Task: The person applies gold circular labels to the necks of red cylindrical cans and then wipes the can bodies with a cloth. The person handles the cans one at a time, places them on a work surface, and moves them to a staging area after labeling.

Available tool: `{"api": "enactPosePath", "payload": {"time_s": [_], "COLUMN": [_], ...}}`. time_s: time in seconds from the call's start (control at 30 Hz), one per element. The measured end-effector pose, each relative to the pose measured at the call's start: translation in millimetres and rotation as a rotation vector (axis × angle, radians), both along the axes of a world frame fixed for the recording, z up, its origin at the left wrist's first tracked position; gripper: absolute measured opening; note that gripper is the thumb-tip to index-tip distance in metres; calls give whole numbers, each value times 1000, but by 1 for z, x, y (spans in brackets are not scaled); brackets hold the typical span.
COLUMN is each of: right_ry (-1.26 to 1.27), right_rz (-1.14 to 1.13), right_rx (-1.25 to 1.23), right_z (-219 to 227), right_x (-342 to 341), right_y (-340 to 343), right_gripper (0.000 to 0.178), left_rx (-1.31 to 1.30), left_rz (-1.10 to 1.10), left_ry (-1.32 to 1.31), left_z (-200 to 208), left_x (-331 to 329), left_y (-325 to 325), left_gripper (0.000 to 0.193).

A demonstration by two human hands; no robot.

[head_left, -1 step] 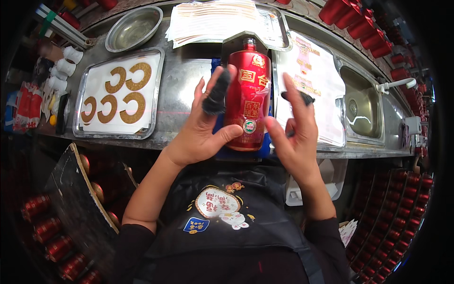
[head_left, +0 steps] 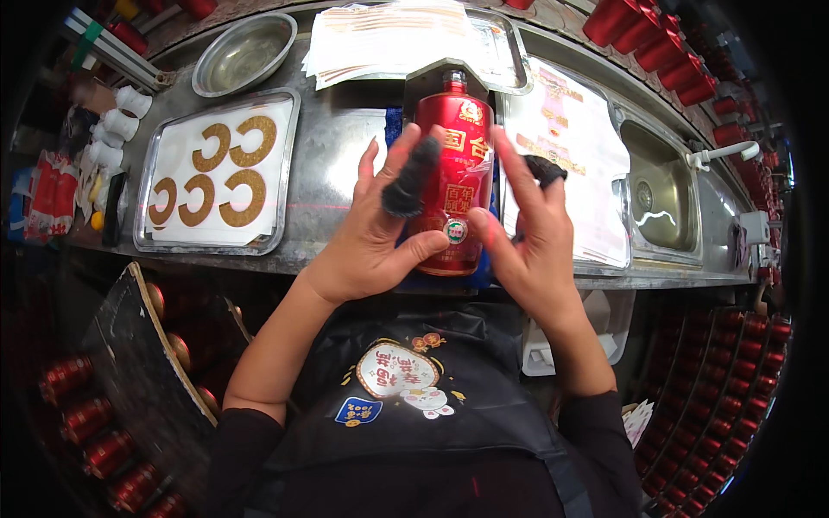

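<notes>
A shiny red bottle [head_left: 455, 181] with gold lettering lies on its back, neck away from me, in a dark angled holder [head_left: 436, 71] with blue padding. At its left side is my left hand [head_left: 376, 216], fingers stretched and spread, thumb over the bottle's lower part. My right hand [head_left: 531, 216] is at the right side, fingers also extended, fingertips at the bottle's edge. Black covers sit on some fingers of both hands. Neither hand is wrapped round the bottle; whether the fingertips press on it is hard to tell.
A metal tray [head_left: 292, 164] with gold C-shaped pieces on white paper lies left, below a steel bowl [head_left: 244, 54]. Printed sheets [head_left: 389, 39] lie behind the bottle, more label sheets [head_left: 566, 173] to its right. Further right is a sink [head_left: 661, 190]. Red bottles [head_left: 691, 406] fill racks below.
My right hand has moved left, closer to the bottle. The left hand's fingers have shifted slightly right toward it. The bottle looks almost unmoved.
</notes>
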State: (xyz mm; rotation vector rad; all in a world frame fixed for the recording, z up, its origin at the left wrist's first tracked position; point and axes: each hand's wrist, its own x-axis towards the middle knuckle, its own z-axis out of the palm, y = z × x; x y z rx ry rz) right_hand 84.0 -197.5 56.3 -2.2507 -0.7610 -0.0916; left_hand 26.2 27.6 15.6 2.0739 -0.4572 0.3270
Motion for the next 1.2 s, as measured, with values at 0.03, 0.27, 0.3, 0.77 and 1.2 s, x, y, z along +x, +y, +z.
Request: {"api": "enactPosePath", "payload": {"time_s": [0.03,0.27,0.3,0.77,1.2], "right_ry": [24,135,134,246,447], "right_rz": [30,90,75,131,101], "right_rx": [-71,-117,-87,-172,-15], "right_z": [2,11,12,17,-30], "right_x": [5,16,19,39,35], "right_y": [4,9,7,4,-26], "right_gripper": [70,69,69,76,113], "left_rx": [84,126,100,95,-139], "left_rz": [-11,6,20,124,23], "left_ry": [23,43,65,94,351], "left_z": [2,20,21,3,-35], "left_x": [1,-9,-8,-2,-2], "left_y": [-1,-2,-2,2,21], "left_gripper": [81,72,73,97,122]}}
